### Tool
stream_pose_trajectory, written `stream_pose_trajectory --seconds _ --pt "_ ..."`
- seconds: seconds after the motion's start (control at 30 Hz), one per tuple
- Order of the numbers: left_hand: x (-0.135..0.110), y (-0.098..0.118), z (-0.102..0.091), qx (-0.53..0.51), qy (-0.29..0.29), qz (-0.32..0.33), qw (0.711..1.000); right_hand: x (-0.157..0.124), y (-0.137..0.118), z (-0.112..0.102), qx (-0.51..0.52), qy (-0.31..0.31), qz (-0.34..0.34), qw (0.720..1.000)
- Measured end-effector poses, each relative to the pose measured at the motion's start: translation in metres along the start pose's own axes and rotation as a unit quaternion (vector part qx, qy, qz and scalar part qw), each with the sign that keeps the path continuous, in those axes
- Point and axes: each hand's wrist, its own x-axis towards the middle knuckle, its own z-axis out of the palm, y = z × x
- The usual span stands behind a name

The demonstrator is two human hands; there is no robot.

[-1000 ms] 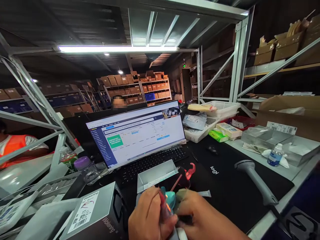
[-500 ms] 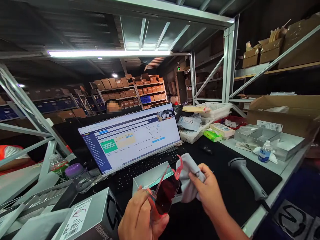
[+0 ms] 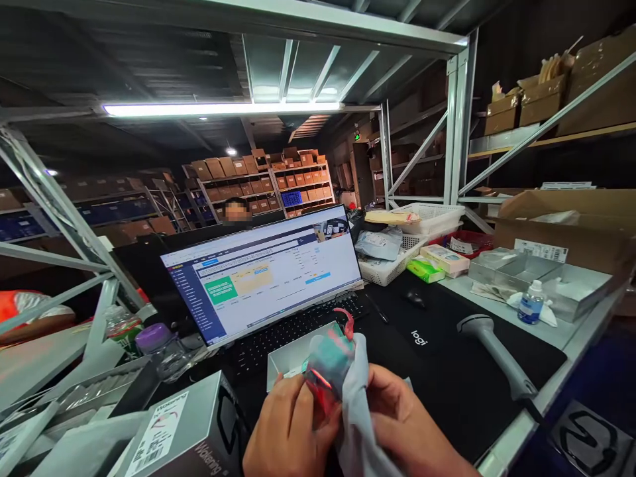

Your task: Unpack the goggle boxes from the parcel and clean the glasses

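My left hand (image 3: 288, 424) is closed around one side of a pair of sunglasses (image 3: 328, 358) with a pinkish-red frame and a large shiny lens. One curved pink temple arm (image 3: 350, 324) sticks up at the far side. My right hand (image 3: 405, 417) grips a grey cloth (image 3: 358, 391), which hangs down against the glasses and partly hides them. Both hands are close together over the desk. Behind them stands an open light-grey box (image 3: 285, 354), its inside mostly hidden by the glasses and my left hand.
A monitor (image 3: 268, 278) and a keyboard (image 3: 263, 341) are beyond the hands. On the right lie a barcode scanner (image 3: 501, 354), a mouse (image 3: 415, 298) and a small blue-labelled bottle (image 3: 530, 303). A grey product box (image 3: 186, 424) is at left. A person (image 3: 236, 211) appears behind the monitor.
My right hand has brought the cloth left and down against the sunglasses. The lens has turned from dark red to a teal reflection. The view has shifted slightly.
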Motion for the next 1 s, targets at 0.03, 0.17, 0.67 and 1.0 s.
stream_pose_trajectory --seconds 0.03,0.17,0.67,1.0 --pt "-0.003 0.001 0.001 0.002 -0.001 0.006 1.000 0.003 0.003 0.002 -0.024 0.024 -0.026 0.999" --pt "-0.020 0.003 0.008 -0.038 0.007 0.019 0.999 0.011 0.021 0.011 -0.141 0.157 -0.141 0.967" --pt "0.002 0.004 0.005 -0.078 0.040 0.056 0.995 0.035 -0.006 0.008 0.081 0.208 -0.062 0.973" --pt "-0.012 -0.005 0.002 -0.046 -0.028 0.003 0.999 0.025 0.027 0.015 -0.153 0.200 -0.136 0.958"
